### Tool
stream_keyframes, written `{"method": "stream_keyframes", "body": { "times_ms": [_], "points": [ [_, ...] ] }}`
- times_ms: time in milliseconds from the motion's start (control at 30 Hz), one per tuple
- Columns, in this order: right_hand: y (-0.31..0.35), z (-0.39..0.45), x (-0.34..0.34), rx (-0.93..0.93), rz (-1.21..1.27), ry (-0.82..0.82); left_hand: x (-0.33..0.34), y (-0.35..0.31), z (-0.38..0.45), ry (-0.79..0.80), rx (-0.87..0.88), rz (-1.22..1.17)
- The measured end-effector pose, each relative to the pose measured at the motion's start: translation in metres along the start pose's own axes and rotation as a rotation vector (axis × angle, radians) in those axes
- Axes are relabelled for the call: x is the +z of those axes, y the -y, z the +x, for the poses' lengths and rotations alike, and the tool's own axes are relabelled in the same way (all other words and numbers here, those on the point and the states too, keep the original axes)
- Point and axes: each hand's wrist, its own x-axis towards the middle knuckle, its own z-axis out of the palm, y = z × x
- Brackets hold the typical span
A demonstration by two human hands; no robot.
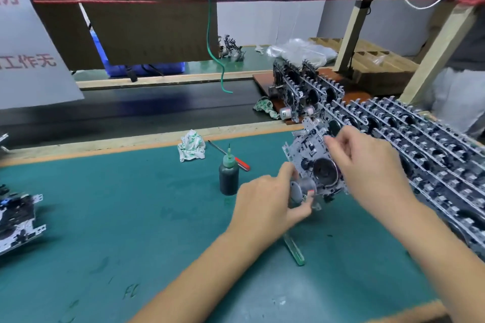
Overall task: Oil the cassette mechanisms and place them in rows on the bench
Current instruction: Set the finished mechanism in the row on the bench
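The person holds one cassette mechanism (317, 165) tilted above the green desk (131, 217), just left of the long rows (420, 144) of finished ones, probably to add it there. The left hand (267, 204) pinches the round motor at its near corner, and the right hand (367, 165) grips its right edge. The mechanism is a thin pressed metal plate with a dark shiny flywheel; the dark oil bottle (228, 176) stands upright nearby on the left.
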Motion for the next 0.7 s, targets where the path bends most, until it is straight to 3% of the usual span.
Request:
{"method": "stream_keyframes", "body": {
  "times_ms": [200,400,600,700],
  "points": [
    [-0.049,0.023,0.011,0.035,-0.276,0.095,0.055,-0.037,0.038,0.107,0.078,0.108],
    [-0.075,0.024,0.013,0.071,-0.403,0.064,0.087,-0.059,0.051,0.173,0.080,0.104],
    [-0.066,0.028,0.012,0.035,-0.568,0.022,0.095,-0.065,0.055,0.229,0.053,0.146],
    [-0.047,0.020,0.004,0.024,-0.481,-0.010,0.083,-0.058,0.056,0.281,0.013,0.067]
  ]
}}
